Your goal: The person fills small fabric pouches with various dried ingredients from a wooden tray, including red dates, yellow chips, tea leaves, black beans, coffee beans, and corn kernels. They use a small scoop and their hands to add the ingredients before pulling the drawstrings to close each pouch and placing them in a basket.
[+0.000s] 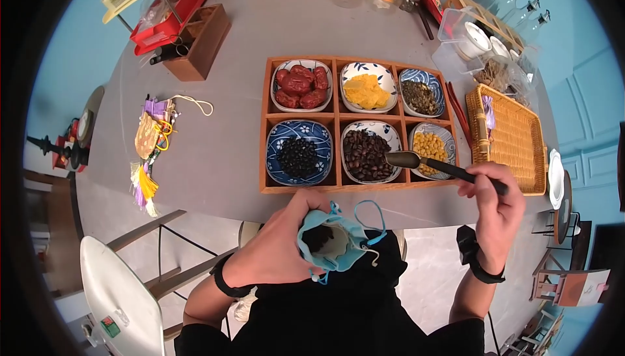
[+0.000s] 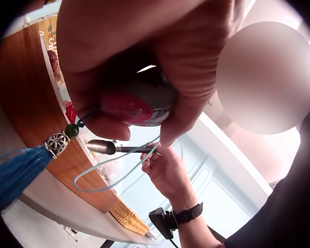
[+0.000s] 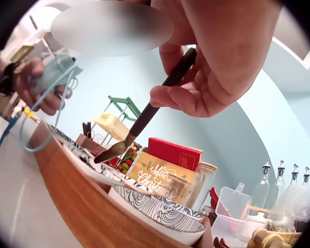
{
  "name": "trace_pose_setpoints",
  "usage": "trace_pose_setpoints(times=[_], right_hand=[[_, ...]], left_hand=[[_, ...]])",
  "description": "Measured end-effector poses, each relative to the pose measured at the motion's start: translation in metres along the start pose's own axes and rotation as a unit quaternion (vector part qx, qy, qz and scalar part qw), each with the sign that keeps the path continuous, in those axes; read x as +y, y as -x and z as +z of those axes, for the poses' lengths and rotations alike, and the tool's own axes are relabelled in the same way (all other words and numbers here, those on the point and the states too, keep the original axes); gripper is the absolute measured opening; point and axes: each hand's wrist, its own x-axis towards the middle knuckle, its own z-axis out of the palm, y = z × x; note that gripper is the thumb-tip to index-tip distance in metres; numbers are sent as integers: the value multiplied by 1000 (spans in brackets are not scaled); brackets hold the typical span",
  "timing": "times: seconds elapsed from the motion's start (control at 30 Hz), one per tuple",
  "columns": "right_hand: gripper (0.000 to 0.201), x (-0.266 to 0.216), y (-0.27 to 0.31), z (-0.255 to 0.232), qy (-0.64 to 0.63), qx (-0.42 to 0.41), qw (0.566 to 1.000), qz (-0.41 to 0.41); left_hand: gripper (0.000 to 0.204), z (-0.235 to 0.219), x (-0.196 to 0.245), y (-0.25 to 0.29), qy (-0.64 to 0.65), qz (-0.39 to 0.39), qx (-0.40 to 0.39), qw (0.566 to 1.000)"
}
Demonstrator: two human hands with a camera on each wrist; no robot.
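Note:
My left hand (image 1: 273, 242) grips a light-blue drawstring pouch (image 1: 349, 257) in front of the wooden tray's near edge. The pouch's mouth faces up, and dark contents show inside. A blue tassel (image 2: 20, 168) hangs beside this hand in the left wrist view. My right hand (image 1: 498, 206) pinches the black handle of a small metal scoop (image 1: 405, 159). The scoop's head is over the right side of the bowl of dark brown beans (image 1: 363, 152), and its handle crosses above the bowl of yellow corn kernels (image 1: 430, 146). Black beans (image 1: 300, 157) fill the near-left bowl.
The compartmented wooden tray (image 1: 265, 161) also holds red dates (image 1: 298, 84), a yellow food (image 1: 366, 92) and dried greenish bits (image 1: 418, 97). A wicker basket (image 1: 514, 138) stands right of it. Tasselled ornaments (image 1: 148, 136) lie left; a wooden box (image 1: 203, 47) stands behind them.

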Motion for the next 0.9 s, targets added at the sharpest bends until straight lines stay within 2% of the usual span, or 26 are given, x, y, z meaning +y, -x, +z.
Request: trace_pose_setpoints(times=[0.03,0.07,0.13,0.17,0.23,0.3,0.37,0.4,0.47,0.53,0.6,0.67,0.73,0.8,0.9], right_hand=[[14,2,0,2,-8,-2,1000,5],[13,4,0,3,-15,-5,1000,10],[12,8,-1,6,-6,-54,999,-2],[11,11,-4,11,0,-82,997,-14],[12,21,-8,18,31,-71,997,-21],[11,23,-9,18,44,-65,996,-35],[11,17,-9,13,26,-12,997,-67],[11,13,-10,10,24,-14,998,-65],[11,8,-12,5,161,-56,975,-141],[12,9,-11,14,160,-68,972,-157],[12,12,-10,20,137,-115,969,-170],[11,14,-10,17,115,-114,977,-141],[11,21,-15,13,45,-37,994,-92],[12,25,-25,11,38,-45,994,-94],[15,36,-27,11,67,-127,989,-34]], left_hand=[[71,-1,-3,-1,-15,31,3,999],[71,-3,1,-3,-16,31,4,999],[68,-6,12,-9,14,-12,-53,998],[68,-6,13,-13,12,-12,-56,998],[60,-5,12,-20,-73,31,-85,993],[58,-5,17,-23,-86,35,-85,992],[55,-2,17,-26,-95,35,-81,992],[54,0,16,-27,-113,50,-63,990],[52,2,17,-30,-134,63,-49,988],[50,3,23,-32,-186,21,-76,979],[48,6,25,-34,-209,19,-77,975],[47,8,25,-36,-231,16,-77,970],[46,7,25,-38,-260,45,-81,961],[47,7,26,-40,-278,44,-86,956],[49,9,29,-42,-306,43,-95,946]])
